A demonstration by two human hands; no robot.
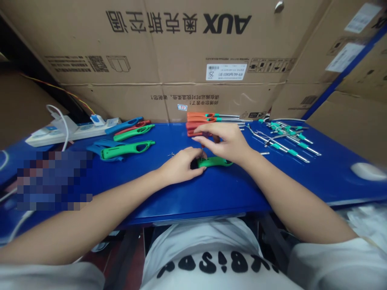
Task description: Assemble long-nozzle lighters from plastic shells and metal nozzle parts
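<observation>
A green lighter body (213, 162) lies on the blue table in front of me, with part of a metal rod (265, 153) showing beyond my right wrist. My left hand (186, 164) grips the left end of this body, fingers curled round it. Above it, my right hand (225, 141) is closed on a thin screwdriver (202, 154), held upright with its shaft pointing down at the green body; the fingers mostly hide its handle. Some small screws (171, 154) lie just left of my left hand. Behind my hands sit orange and red lighters (199, 117) with metal rods.
Green, red and blue casing halves (130, 149) lie at the left, near a white power strip (81, 131). Several metal rods with teal collars and wires (292, 139) are spread at the right, near a white mouse (367, 171). A cardboard wall (169, 52) closes off the back.
</observation>
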